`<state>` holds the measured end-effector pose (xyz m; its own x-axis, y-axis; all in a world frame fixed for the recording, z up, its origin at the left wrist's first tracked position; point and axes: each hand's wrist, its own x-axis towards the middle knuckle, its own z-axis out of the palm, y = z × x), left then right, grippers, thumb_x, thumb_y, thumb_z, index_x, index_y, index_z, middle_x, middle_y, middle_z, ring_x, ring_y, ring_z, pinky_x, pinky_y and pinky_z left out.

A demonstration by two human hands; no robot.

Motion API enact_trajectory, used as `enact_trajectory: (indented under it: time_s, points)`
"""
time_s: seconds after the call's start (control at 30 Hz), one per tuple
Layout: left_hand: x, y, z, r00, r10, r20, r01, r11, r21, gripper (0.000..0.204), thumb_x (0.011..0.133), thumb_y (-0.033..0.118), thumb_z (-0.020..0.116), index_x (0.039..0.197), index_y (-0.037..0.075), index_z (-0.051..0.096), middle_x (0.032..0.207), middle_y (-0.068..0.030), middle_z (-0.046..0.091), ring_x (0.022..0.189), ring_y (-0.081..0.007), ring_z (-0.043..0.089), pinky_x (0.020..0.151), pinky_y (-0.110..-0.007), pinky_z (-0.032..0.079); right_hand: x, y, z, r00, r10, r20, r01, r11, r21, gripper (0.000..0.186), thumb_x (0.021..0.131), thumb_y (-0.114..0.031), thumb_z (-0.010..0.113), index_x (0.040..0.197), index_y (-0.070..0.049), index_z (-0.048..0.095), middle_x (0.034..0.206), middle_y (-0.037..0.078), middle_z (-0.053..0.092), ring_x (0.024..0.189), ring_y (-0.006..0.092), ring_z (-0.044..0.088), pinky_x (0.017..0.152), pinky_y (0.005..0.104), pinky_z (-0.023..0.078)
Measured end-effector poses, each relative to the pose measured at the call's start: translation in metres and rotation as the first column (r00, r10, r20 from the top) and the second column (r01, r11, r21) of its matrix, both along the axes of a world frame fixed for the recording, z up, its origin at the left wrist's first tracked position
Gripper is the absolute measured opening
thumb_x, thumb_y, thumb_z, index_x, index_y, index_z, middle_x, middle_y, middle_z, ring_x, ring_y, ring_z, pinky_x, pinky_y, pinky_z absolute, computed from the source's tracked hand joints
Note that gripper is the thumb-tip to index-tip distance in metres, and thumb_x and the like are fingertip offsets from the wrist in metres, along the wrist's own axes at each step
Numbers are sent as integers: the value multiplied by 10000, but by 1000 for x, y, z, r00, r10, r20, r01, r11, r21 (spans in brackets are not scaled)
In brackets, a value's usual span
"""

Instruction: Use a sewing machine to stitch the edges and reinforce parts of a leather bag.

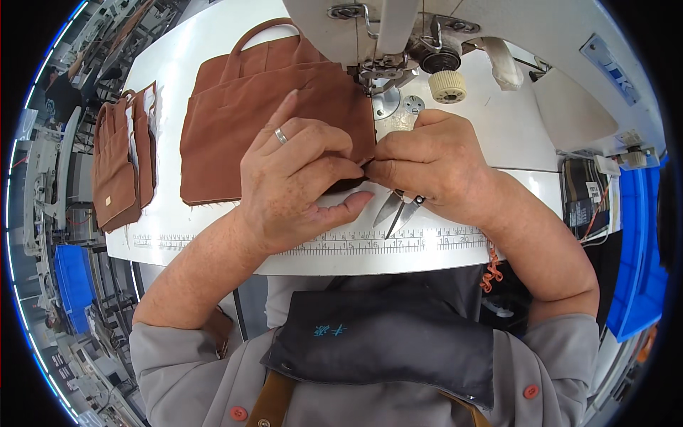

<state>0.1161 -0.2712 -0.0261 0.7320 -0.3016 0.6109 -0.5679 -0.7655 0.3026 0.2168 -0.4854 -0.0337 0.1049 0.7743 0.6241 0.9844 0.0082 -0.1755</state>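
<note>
A brown bag piece [277, 107] with a curved handle lies on the white table, its right edge beside the sewing machine's needle area [370, 75]. At its lower right corner, my left hand [295, 171] has its fingertips closed on the edge, one ringed finger raised and the thumb apart. My right hand [445, 153] pinches the same corner, its fingertips meeting those of the left. Open blades of a pair of scissors [400, 213] stick out below my right hand; their handles are hidden, and whether the palm grips them I cannot tell.
The sewing machine head [498, 43] overhangs the far right, with a cream dial [447, 87]. A printed ruler strip [341, 245] runs along the table's near edge. More brown bag pieces [121, 164] hang over the left edge. Blue bins [633, 249] stand at the right.
</note>
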Motion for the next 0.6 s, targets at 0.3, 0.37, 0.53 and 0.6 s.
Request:
enact_trajectory:
  time_s: [0.3,0.37,0.53,0.6]
  points:
    - [-2,2,-2,984,-47,170,27,993,118,120,665,68,799,728,123,713,917,55,669,901,-127,673,1204,-552,387,3,0,3,1000,21,4,-22,998,51,187,690,-146,770,876,-143,757,876,-37,725,634,105,628,548,288,386]
    - [-2,3,-2,984,-51,171,30,992,124,119,667,65,797,728,118,710,916,53,670,900,-127,674,1199,-553,395,1,-1,4,999,-10,41,8,999,42,170,694,-151,739,864,-145,735,867,-53,689,649,108,625,561,291,409]
    - [-1,4,0,975,-94,199,62,985,159,142,657,66,803,750,111,706,911,43,667,894,-137,675,1183,-548,420,-2,0,4,991,-44,126,35,997,73,171,683,-161,714,853,-144,713,872,-68,660,639,85,610,564,290,428]
    - [-2,3,0,989,-74,130,64,994,85,168,666,73,817,776,114,696,956,28,693,932,-152,691,1176,-536,429,-2,-1,4,985,-38,167,27,997,67,181,675,-165,718,855,-142,714,872,-61,659,615,78,600,554,285,424]
